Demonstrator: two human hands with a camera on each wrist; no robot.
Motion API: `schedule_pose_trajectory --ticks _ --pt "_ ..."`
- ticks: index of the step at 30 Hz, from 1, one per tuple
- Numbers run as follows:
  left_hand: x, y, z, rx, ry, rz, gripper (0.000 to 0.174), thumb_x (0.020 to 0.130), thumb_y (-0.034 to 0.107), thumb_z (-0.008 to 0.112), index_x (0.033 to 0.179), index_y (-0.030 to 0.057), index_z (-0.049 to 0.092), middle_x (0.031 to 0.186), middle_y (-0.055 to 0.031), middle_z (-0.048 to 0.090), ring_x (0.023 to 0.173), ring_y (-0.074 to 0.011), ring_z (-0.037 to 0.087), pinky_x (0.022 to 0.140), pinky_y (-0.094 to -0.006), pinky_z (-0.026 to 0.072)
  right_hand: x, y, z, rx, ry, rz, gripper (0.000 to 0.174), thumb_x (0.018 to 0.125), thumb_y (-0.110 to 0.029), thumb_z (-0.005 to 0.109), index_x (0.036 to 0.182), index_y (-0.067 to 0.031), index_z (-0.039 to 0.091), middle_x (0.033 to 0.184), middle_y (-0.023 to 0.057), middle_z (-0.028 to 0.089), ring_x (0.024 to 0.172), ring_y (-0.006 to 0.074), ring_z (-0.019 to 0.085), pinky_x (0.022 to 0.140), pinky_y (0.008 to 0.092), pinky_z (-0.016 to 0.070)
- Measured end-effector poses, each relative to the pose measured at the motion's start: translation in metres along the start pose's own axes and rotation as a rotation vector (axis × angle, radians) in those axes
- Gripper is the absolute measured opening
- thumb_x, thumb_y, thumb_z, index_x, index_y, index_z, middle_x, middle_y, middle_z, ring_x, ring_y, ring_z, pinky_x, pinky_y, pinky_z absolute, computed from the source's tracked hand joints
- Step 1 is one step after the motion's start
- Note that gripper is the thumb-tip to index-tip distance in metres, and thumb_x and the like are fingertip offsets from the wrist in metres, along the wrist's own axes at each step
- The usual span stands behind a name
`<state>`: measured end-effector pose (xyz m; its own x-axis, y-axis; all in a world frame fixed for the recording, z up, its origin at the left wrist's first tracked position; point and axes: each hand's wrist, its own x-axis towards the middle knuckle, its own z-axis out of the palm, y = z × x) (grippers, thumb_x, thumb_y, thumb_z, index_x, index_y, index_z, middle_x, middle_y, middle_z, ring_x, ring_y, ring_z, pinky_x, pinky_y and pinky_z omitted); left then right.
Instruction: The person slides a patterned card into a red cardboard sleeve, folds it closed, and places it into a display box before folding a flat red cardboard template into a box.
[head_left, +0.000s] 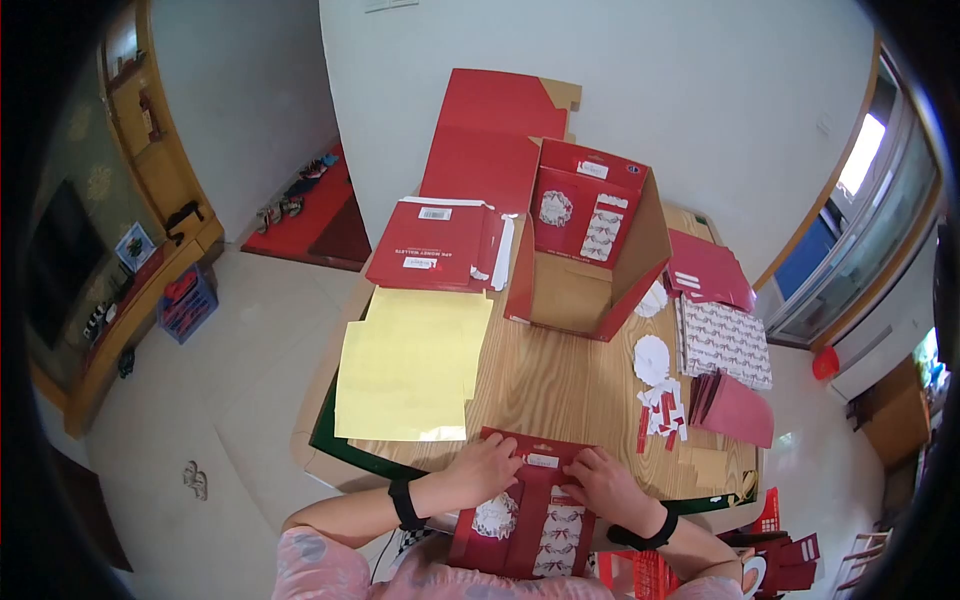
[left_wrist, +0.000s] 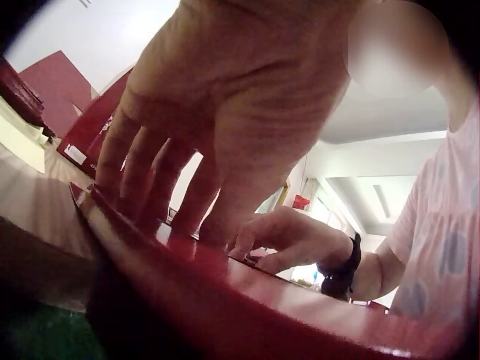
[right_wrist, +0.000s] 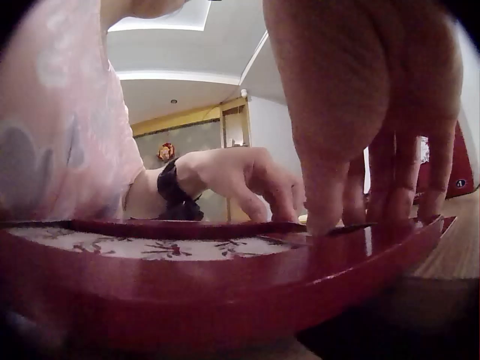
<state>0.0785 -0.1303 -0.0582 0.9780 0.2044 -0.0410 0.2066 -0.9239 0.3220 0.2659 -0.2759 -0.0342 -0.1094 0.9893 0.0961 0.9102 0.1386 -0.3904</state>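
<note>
While the red packet [head_left: 528,520] lay at the bottom centre of the head view, the left hand [head_left: 485,468] and right hand [head_left: 608,490] touched its upper end, seemingly flattening or closing it. In the left wrist view, fairly straight, slightly spread fingers pressed down; in the right wrist view, similarly spread fingers met the glossy red card, and the next move seemingly called for even pressure.

So both forearms are reaching in from the near edge, black bands sitting on both wrists. The left hand [head_left: 486,467] is angling in from the left, the right hand [head_left: 608,482] from the right, a small gap between them. Both palms are facing down, fingers pointing downward, fingertips pressing down.
</note>
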Motion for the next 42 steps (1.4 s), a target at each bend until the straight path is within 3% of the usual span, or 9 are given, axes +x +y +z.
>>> schedule_pose_trajectory --ticks 9,17,25,28,31,37,42 --pt "0.003 -0.004 -0.004 -0.060 0.026 -0.033 0.029 0.076 0.024 0.064 0.096 0.0044 0.057 0.091 -0.0106 0.052 0.091 -0.0270 0.048 0.080 -0.0358 0.0418 0.004 0.007 0.000 0.211 -0.038 0.139 0.023 0.070 -0.014 0.067 0.089 -0.0030 0.058 0.091 0.0128 0.054 0.089 0.0297 0.054 0.077 0.0359 0.0455" --pt "0.002 -0.003 -0.003 -0.080 0.079 -0.003 0.028 0.074 0.020 0.065 0.093 0.0021 0.055 0.092 -0.0125 0.052 0.091 -0.0282 0.049 0.077 -0.0371 0.0438 0.003 0.010 0.001 0.216 -0.006 0.091 0.024 0.070 -0.015 0.068 0.089 -0.0024 0.059 0.093 0.0132 0.055 0.089 0.0304 0.054 0.079 0.0360 0.0451" --pt "0.002 -0.005 -0.007 -0.133 -0.043 -0.011 0.028 0.076 0.022 0.064 0.093 0.0018 0.054 0.091 -0.0130 0.053 0.091 -0.0284 0.050 0.077 -0.0374 0.0437 0.010 0.016 -0.008 0.314 -0.150 0.071 0.027 0.071 -0.016 0.068 0.091 -0.0015 0.058 0.092 0.0139 0.056 0.088 0.0302 0.055 0.077 0.0359 0.0453" --pt "0.001 -0.006 -0.009 -0.144 -0.042 -0.032 0.028 0.077 0.022 0.064 0.094 0.0017 0.054 0.093 -0.0134 0.053 0.091 -0.0285 0.050 0.077 -0.0376 0.0434 0.006 0.015 -0.008 0.337 -0.095 0.102 0.027 0.071 -0.016 0.068 0.092 -0.0019 0.058 0.092 0.0138 0.055 0.088 0.0300 0.054 0.078 0.0358 0.0450" --pt "-0.002 -0.007 -0.010 -0.174 -0.015 -0.031 0.028 0.077 0.022 0.063 0.094 0.0015 0.054 0.093 -0.0134 0.052 0.090 -0.0285 0.050 0.077 -0.0375 0.0429 -0.004 0.015 -0.007 0.216 -0.080 0.193 0.028 0.070 -0.016 0.068 0.092 -0.0026 0.057 0.092 0.0136 0.054 0.090 0.0300 0.053 0.079 0.0359 0.0444" --pt "-0.008 -0.004 -0.006 -0.186 0.056 -0.062 0.025 0.077 0.019 0.064 0.094 0.0036 0.056 0.091 -0.0113 0.051 0.087 -0.0286 0.049 0.077 -0.0368 0.0426 -0.002 0.013 -0.009 0.098 -0.016 0.075 0.025 0.069 -0.015 0.069 0.089 -0.0035 0.058 0.092 0.0132 0.053 0.088 0.0305 0.052 0.079 0.0360 0.0440" --pt "-0.012 -0.001 -0.008 -0.179 0.065 -0.080 0.025 0.076 0.018 0.064 0.094 0.0038 0.056 0.091 -0.0114 0.050 0.087 -0.0289 0.049 0.077 -0.0372 0.0425 0.003 0.020 -0.010 0.186 -0.138 0.096 0.027 0.068 -0.016 0.070 0.090 -0.0035 0.059 0.090 0.0125 0.055 0.090 0.0298 0.052 0.080 0.0362 0.0433"
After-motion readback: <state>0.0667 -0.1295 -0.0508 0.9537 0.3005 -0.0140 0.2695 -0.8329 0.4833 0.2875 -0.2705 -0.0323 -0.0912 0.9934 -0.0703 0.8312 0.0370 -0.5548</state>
